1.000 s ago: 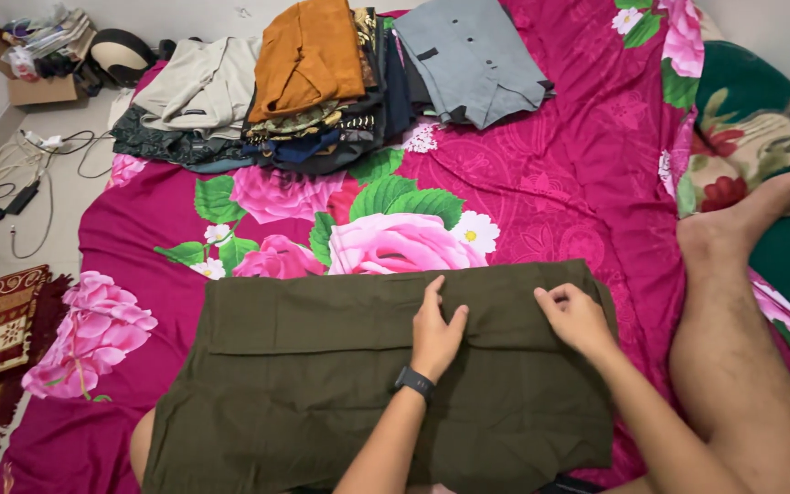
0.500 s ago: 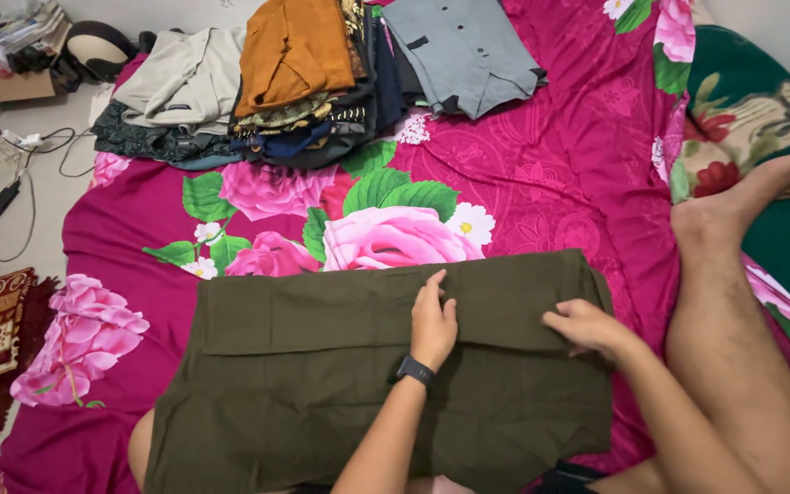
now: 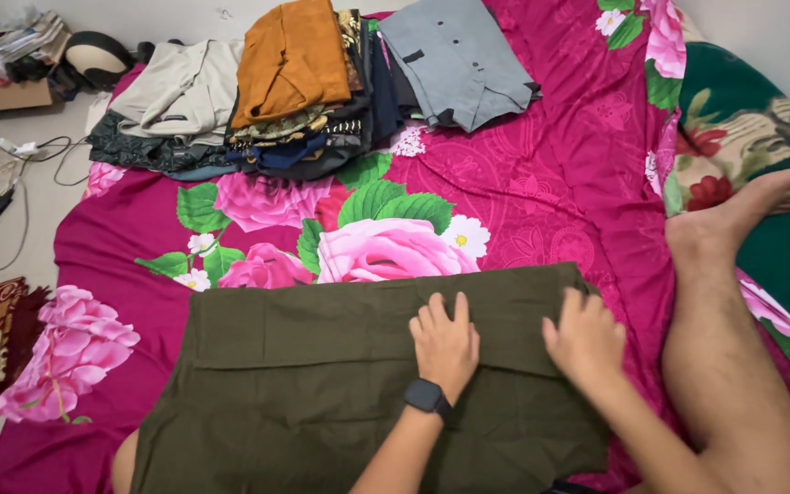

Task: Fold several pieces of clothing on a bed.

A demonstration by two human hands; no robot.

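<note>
Lowest in the frame, the olive cloth (image 3: 322, 384) lies spread over the person's lap and the pink floral sheet (image 3: 550, 183), filling the lower middle of the picture. Its top part is folded down, and the fold edge runs left to right across the middle of the cloth.

The left hand (image 3: 445, 340), with a black watch (image 3: 428, 397) on the wrist, rests flat on this folded band, fingers together and stretched – it presses, it holds nothing. The right hand (image 3: 585, 337) lies just beside it toward the right edge of the cloth, palm down, fingers a little spread, also pressing and not gripping.

The cloth looks thin, soft and light, with no stiffness – it will probably sag and wrinkle if lifted by one point. It seems not slippery on the sheet. The best places to take hold are, I think, the two corners or the fold edge, one hand at each end.

At the right of the frame a bare leg (image 3: 733, 348) stretches upward. In the upper middle are stacks of folded clothes (image 3: 294, 82), with a grey shirt (image 3: 454, 55) beside them. At the upper left, cables (image 3: 2, 183) lie on the floor.
</note>
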